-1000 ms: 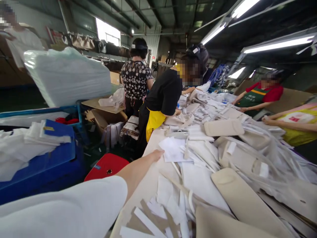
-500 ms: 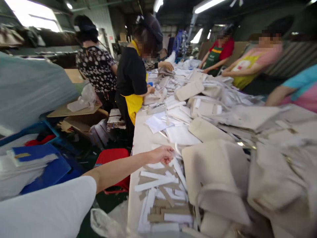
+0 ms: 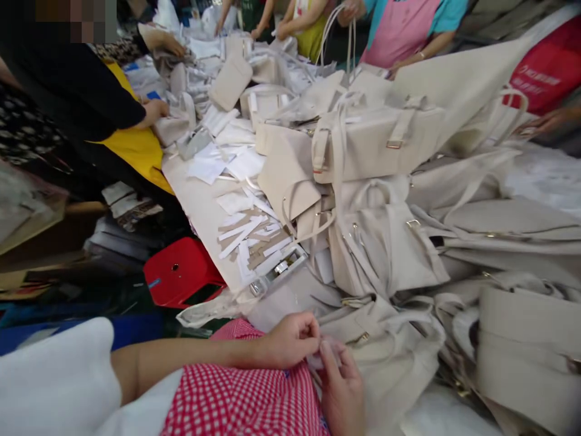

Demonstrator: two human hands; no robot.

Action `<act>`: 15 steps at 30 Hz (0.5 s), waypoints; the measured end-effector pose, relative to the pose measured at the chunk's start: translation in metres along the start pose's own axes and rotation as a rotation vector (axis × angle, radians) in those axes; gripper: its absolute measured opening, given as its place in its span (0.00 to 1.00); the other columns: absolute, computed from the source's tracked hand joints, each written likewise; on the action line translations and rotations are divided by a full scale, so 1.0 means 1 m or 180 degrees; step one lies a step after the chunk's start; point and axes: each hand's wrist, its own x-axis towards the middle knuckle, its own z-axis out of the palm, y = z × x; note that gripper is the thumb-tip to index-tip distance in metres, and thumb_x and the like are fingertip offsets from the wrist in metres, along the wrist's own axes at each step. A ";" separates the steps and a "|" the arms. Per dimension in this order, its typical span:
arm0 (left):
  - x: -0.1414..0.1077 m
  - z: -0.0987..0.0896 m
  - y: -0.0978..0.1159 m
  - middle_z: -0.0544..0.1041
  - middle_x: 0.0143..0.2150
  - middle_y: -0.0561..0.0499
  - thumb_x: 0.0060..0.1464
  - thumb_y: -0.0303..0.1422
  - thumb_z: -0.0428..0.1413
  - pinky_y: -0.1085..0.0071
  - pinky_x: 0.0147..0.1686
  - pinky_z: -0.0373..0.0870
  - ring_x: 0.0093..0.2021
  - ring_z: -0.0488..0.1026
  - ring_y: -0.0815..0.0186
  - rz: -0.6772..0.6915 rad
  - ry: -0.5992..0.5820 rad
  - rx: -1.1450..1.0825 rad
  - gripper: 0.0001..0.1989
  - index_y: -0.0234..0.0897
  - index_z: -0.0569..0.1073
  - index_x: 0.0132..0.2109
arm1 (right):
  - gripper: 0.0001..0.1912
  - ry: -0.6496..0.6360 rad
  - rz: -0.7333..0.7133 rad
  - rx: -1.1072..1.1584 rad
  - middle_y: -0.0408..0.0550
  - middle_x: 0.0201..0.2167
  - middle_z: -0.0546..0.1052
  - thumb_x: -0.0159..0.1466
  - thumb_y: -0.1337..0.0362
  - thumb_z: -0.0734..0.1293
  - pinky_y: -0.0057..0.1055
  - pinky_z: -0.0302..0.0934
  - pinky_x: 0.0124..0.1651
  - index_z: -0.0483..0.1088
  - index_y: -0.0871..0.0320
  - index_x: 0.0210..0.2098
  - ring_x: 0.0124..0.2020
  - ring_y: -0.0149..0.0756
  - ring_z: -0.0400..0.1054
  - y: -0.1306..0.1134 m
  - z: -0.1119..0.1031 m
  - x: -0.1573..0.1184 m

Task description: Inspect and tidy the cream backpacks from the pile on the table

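My left hand (image 3: 290, 340) is in front of the red checked apron (image 3: 240, 396), its fingers pinched and nearly touching those of my right hand (image 3: 339, 378). Both hands hold something small, pale and see-through between the fingertips, too blurred to make out. Just beyond them lie beige bags (image 3: 376, 345) with straps and a clear plastic sheet (image 3: 293, 297). White and tan strips (image 3: 245, 236) are spread on the table (image 3: 190, 188), beside a small tray with shiny metal parts (image 3: 281, 266).
A red stool (image 3: 179, 272) stands left of the table. Beige handbags (image 3: 385, 139) are heaped across the middle and right. A person in a yellow apron (image 3: 136, 154) works at the left edge, and a person in a pink apron (image 3: 399, 30) lifts straps across the table.
My left hand has drawn back from the strips to my body, and my right hand has come into view against it. The view has turned down and to the right.
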 end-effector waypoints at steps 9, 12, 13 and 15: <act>0.001 0.025 -0.008 0.75 0.30 0.54 0.55 0.31 0.51 0.71 0.36 0.69 0.32 0.73 0.67 -0.0067 -0.0062 0.1061 0.03 0.36 0.68 0.35 | 0.23 0.0425 -0.0276 0.0770 0.45 0.27 0.81 0.44 0.52 0.81 0.35 0.75 0.36 0.70 0.57 0.29 0.33 0.44 0.79 0.025 -0.102 -0.023; 0.012 0.044 -0.011 0.77 0.32 0.52 0.54 0.28 0.51 0.72 0.39 0.69 0.37 0.74 0.65 0.0275 0.0038 0.2091 0.05 0.36 0.72 0.35 | 0.26 0.0713 -0.0410 0.0861 0.43 0.25 0.80 0.40 0.55 0.82 0.32 0.74 0.31 0.71 0.57 0.32 0.29 0.42 0.78 0.029 -0.134 -0.027; 0.016 0.053 -0.013 0.78 0.34 0.52 0.55 0.28 0.51 0.71 0.40 0.69 0.38 0.75 0.64 0.0371 0.0075 0.2498 0.06 0.36 0.73 0.36 | 0.27 0.0766 -0.0416 0.0837 0.43 0.25 0.81 0.40 0.54 0.82 0.31 0.73 0.30 0.71 0.57 0.34 0.28 0.41 0.78 0.030 -0.141 -0.029; 0.026 0.071 -0.017 0.79 0.36 0.49 0.58 0.32 0.51 0.69 0.42 0.69 0.40 0.76 0.61 0.0461 0.0305 0.3278 0.09 0.37 0.75 0.39 | 0.28 0.0742 -0.0421 0.0673 0.43 0.26 0.81 0.41 0.52 0.82 0.30 0.72 0.28 0.72 0.58 0.36 0.25 0.38 0.76 0.028 -0.148 -0.033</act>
